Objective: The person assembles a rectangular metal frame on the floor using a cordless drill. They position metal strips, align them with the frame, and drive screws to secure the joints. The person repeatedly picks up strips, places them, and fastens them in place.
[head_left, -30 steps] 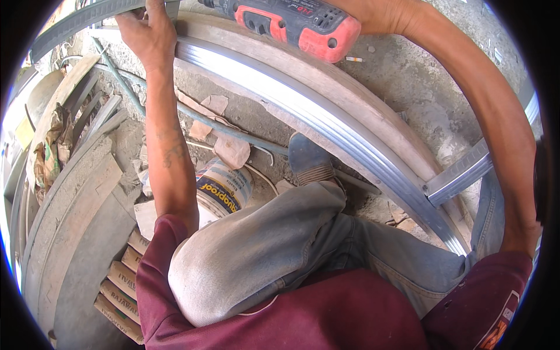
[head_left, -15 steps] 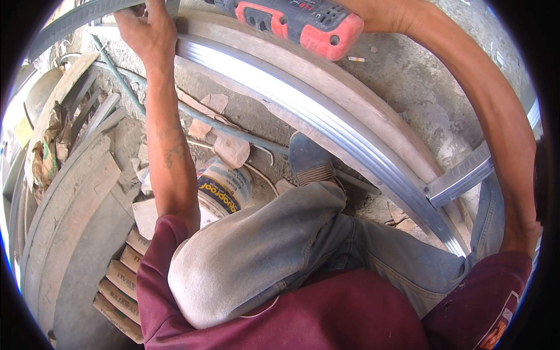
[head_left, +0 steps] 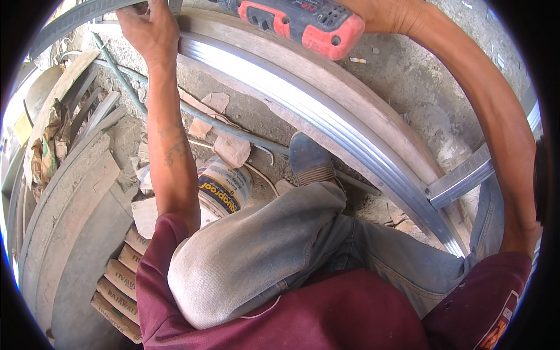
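Observation:
At the upper left, my left hand [head_left: 147, 32] is closed around the metal channel [head_left: 87, 22] where it meets a long silvery metal profile [head_left: 291, 90]. Its fingertips are partly cut off by the top edge. My right hand [head_left: 357, 13] comes in from the right and holds a black and red cordless power drill [head_left: 303, 23] above the profile. The drill's body hides most of those fingers, and its front end passes out of view near the left hand. A short metal crosspiece [head_left: 464, 178] joins the long profile at the right.
A wooden plank [head_left: 350, 87] lies along the profile's far side. My shoe [head_left: 309, 154] rests on its near side. Left of my knee are a bucket [head_left: 224, 186], stacked brown packages [head_left: 119, 286] and several boards [head_left: 70, 216]. A bluish pipe [head_left: 233, 131] crosses the rubble-strewn floor.

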